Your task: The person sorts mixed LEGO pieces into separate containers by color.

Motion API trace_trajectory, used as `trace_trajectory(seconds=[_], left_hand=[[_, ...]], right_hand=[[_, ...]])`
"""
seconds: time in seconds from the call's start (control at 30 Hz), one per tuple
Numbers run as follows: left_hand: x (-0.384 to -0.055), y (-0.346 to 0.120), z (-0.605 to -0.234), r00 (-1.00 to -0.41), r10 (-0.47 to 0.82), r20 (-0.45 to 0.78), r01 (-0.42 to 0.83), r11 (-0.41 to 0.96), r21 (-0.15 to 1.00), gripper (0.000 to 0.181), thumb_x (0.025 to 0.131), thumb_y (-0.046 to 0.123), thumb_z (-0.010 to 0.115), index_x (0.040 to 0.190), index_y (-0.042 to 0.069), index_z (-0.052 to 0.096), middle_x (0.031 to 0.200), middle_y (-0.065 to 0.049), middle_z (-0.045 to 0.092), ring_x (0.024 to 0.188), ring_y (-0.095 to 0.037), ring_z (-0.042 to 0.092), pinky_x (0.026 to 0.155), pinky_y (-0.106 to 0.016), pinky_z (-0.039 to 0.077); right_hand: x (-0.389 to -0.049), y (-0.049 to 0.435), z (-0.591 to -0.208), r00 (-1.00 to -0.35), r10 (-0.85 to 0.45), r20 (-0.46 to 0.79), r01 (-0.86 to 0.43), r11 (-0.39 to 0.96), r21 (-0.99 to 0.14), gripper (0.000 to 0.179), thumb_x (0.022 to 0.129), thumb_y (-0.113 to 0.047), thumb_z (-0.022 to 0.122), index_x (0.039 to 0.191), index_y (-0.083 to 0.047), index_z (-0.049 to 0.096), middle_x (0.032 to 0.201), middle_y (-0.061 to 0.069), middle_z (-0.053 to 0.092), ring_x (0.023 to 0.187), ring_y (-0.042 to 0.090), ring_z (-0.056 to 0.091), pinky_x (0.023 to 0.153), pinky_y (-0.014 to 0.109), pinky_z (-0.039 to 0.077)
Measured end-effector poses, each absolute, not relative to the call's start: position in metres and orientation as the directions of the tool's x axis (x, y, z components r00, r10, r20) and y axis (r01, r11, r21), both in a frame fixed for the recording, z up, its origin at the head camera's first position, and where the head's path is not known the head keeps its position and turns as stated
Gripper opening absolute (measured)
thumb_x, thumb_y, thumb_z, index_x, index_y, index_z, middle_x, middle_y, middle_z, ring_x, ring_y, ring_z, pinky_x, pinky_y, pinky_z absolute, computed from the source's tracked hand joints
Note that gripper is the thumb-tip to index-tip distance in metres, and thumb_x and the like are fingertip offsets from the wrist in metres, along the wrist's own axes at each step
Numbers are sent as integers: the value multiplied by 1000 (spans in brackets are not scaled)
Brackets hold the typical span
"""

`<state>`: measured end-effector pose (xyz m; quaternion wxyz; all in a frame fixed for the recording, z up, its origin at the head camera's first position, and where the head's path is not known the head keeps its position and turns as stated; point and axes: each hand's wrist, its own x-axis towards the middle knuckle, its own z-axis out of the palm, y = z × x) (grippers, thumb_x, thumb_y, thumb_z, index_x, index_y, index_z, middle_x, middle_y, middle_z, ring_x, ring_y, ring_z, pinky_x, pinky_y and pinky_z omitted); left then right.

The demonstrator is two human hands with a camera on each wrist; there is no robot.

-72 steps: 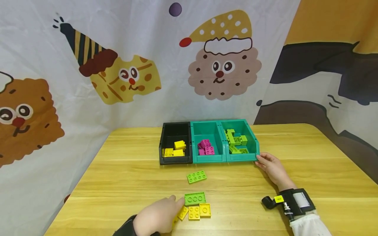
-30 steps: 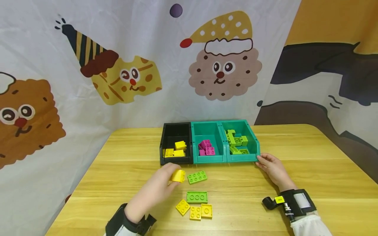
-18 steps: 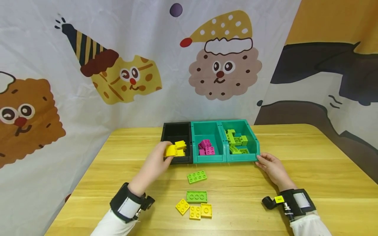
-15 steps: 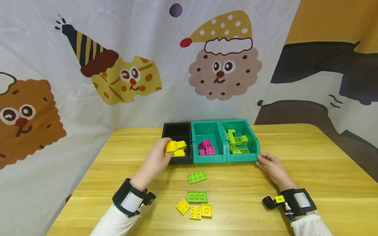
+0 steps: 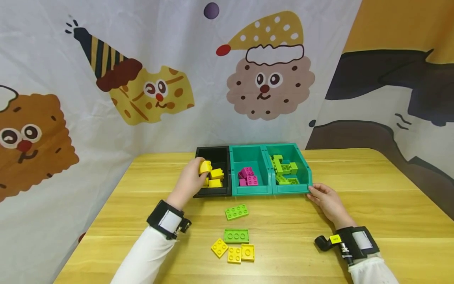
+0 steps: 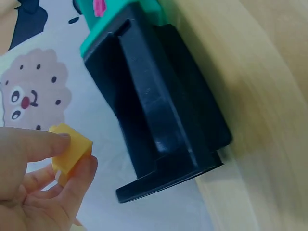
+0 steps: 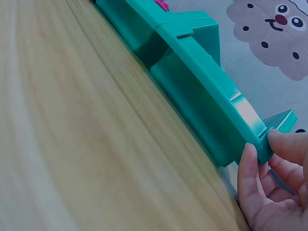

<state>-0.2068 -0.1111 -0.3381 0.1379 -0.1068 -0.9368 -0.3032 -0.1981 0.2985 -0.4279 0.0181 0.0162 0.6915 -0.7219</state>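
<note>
My left hand (image 5: 188, 178) pinches a yellow toy brick (image 5: 204, 167) between thumb and fingers, above the left side of the black bin (image 5: 213, 192). The left wrist view shows the held brick (image 6: 72, 148) beside the bin, clear of its wall. Several other yellow bricks (image 5: 216, 173) lie in that bin, partly behind the hand. At the far end of the row, my right hand (image 5: 330, 203) grips the front right corner of the right teal bin (image 5: 291, 189). The right wrist view has thumb and fingers on that corner (image 7: 263, 144).
Magenta bricks (image 5: 252, 180) lie in the middle teal bin (image 5: 252, 191), green ones (image 5: 279, 167) in the right bin. On the wooden table (image 5: 283, 236) are two green bricks (image 5: 237, 212) and three yellow ones (image 5: 234, 255). A printed cloth (image 5: 209, 79) hangs behind.
My left hand has picked up the yellow brick near the loose pieces, carried it forward to the black bin, then lifted it slightly. The right hand has stayed on its corner.
</note>
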Motion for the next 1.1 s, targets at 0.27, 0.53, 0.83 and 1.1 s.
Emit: trace_trajectory(seconds=[0.27, 0.53, 0.83, 1.1], left_hand=[[-216, -110, -358, -937, 148, 317, 285, 848, 446, 36, 85, 0, 66, 118, -6, 55, 113, -23, 61, 101, -33, 60, 91, -43, 50], [-221, -98, -365, -967, 97, 237, 189, 897, 401, 42, 88, -2, 60, 128, -10, 49, 123, -26, 55, 110, -35, 58, 96, -42, 48], [-224, -91, -369, -956, 88, 279, 152, 964, 218, 43, 81, -9, 62, 123, -13, 53, 108, -26, 59, 94, -36, 63, 88, -40, 52], [-229, -87, -375, -965, 91, 247, 137, 974, 178, 35, 83, -4, 63, 117, -11, 59, 102, -25, 60, 88, -34, 64, 86, -42, 53]], right_hand=[[-198, 300, -427, -999, -7, -51, 51, -33, -998, 6, 95, -18, 56, 97, -12, 56, 89, -10, 54, 84, -3, 56, 79, 13, 51], [-197, 300, -428, -999, -2, -52, 52, -48, -998, 5, 95, -17, 57, 96, -12, 58, 90, -9, 54, 84, -2, 57, 79, 14, 51], [-199, 296, -428, -998, 8, -68, 68, -9, -998, 17, 95, -17, 56, 105, -3, 54, 93, -7, 53, 85, -3, 57, 79, 14, 51], [-199, 297, -428, -999, -9, -46, 47, -21, -999, 11, 95, -17, 56, 100, -8, 55, 90, -9, 54, 84, -2, 57, 79, 14, 51]])
